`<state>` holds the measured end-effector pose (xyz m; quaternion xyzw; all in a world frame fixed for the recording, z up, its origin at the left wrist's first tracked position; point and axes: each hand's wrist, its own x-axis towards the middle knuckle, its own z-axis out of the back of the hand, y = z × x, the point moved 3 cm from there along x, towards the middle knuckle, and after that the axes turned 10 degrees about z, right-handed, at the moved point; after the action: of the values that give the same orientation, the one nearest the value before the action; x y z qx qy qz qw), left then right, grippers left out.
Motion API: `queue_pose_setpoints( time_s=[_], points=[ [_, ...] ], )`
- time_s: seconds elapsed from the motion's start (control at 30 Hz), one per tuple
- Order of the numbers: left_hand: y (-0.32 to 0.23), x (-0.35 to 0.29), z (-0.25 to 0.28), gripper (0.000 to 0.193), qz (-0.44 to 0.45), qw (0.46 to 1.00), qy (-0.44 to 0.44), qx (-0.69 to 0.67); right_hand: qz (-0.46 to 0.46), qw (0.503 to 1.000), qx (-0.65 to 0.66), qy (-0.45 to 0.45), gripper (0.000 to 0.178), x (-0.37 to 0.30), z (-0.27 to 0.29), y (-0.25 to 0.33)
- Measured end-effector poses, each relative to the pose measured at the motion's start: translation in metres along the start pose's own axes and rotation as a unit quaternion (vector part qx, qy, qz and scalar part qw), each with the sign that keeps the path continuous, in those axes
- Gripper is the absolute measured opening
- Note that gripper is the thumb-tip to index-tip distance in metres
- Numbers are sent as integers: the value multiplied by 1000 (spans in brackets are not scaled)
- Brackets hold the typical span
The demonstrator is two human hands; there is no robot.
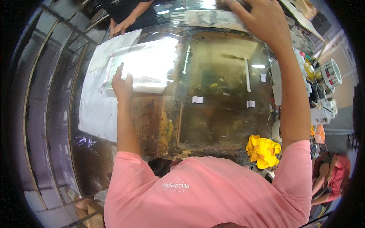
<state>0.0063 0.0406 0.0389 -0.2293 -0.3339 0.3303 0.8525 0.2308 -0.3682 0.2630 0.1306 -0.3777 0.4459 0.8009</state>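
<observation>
My left hand [122,84] is open, its fingers stretched over the left part of a stack of pale sheets [149,89]. Strong glare whitens most of that stack, so I cannot tell whether the fingers touch it. My right hand [266,21] reaches to the far side of the table, over a pale smeared bar [216,19]. Its thumb points left; the other fingers are cut off by the picture's upper edge, hiding any grip. Between my arms lies a glossy, see-through surface [213,121] over a stained brown table, with small white pieces of tape [197,99] on it.
Another person's hands [124,27] are at the far left corner, beside a large white board [95,98]. A crumpled yellow cloth [263,151] lies at the near right edge. Cans [330,73] crowd the right side. Metal racks [47,95] stand left. Someone in red [336,176] is behind right.
</observation>
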Motion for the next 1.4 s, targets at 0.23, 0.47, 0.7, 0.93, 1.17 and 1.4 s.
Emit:
queue_pose_setpoints(
  time_s=[0.23,0.47,0.7,0.93,1.17,1.4],
  points=[
    [67,33,7,85,158,943,2,293,18,998,-54,30,59,-9,-14,-9],
    [5,-84,-48,73,-132,960,82,234,-32,990,-17,134,65,-9,-7,-6],
    [7,-94,-62,63,-71,968,90,225,-3,999,-19,46,63,-13,-15,-7],
    [10,-67,-50,51,-26,983,95,158,16,1000,-13,20,57,-22,-13,-2],
    [-51,-12,-15,49,-82,990,107,50,11,999,1,37,54,-17,-7,2],
    [-147,-114,-106,66,-165,927,319,110,-21,999,27,39,56,-9,-5,0]
  ],
)
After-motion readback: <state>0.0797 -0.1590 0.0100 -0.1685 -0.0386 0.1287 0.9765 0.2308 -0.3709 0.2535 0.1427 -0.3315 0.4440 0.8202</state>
